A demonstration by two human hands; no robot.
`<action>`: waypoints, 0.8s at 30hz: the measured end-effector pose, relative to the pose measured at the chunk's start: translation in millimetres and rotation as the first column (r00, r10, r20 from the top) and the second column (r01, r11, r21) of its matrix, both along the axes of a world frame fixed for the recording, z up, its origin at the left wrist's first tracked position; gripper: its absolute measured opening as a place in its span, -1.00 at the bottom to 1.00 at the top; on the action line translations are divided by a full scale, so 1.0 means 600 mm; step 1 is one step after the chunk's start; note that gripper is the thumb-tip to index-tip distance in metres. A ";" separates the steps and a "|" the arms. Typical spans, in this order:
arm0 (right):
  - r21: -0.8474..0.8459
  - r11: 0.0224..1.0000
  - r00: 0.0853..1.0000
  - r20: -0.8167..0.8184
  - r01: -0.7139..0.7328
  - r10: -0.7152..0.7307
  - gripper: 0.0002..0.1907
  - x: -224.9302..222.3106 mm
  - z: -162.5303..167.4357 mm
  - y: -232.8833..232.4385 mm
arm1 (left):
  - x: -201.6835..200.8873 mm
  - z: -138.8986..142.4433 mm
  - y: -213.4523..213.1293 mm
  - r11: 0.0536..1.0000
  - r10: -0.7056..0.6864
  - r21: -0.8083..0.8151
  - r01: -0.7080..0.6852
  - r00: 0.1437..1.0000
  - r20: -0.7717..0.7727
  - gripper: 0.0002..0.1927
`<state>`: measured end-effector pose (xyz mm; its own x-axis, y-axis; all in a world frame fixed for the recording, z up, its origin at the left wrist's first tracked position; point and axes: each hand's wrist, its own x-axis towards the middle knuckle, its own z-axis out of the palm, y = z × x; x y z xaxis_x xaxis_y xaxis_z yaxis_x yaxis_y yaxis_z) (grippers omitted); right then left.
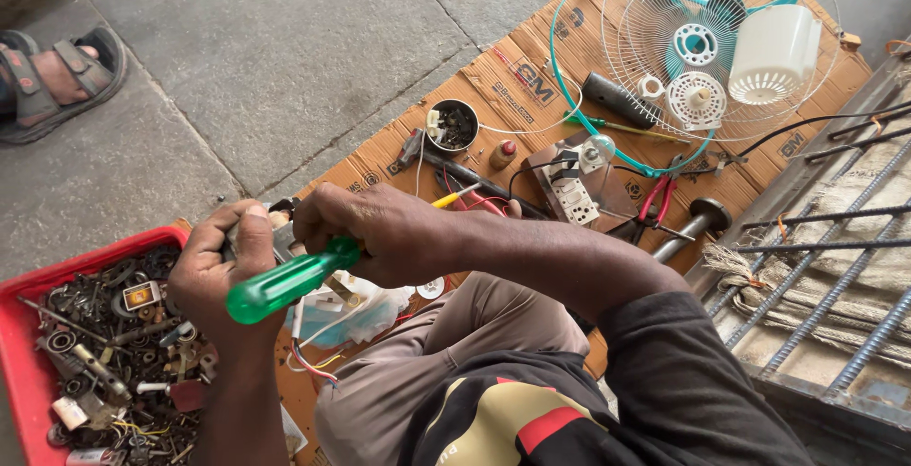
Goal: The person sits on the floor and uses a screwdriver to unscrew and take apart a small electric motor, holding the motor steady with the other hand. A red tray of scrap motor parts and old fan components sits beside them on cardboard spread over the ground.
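Head view, frame centre: my right hand (380,229) is clenched around a green-handled screwdriver (289,284), and my left hand (223,267) clasps a small metal part (281,238) against it, above the red tray (24,352) of scrap at lower left.

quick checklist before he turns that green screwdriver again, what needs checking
1. Right hand wrapped around the green screwdriver handle: ok.
2. Left hand gripping the small part being worked on: ok.
3. Screwdriver tip seated in the screw: cannot tell, hidden by the hands.
4. Loose wires clear of the hands: ok, hanging below.
5. Red tray of spare parts beside the left hand: ok.
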<state>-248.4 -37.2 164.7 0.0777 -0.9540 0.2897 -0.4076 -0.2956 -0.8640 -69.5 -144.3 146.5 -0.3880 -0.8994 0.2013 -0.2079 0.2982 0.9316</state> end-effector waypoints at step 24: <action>0.114 0.993 0.980 -0.200 0.014 0.009 -0.71 0.002 0.033 -0.007 | -0.009 0.010 0.002 0.999 0.043 0.013 -0.043 0.999 0.022 -0.77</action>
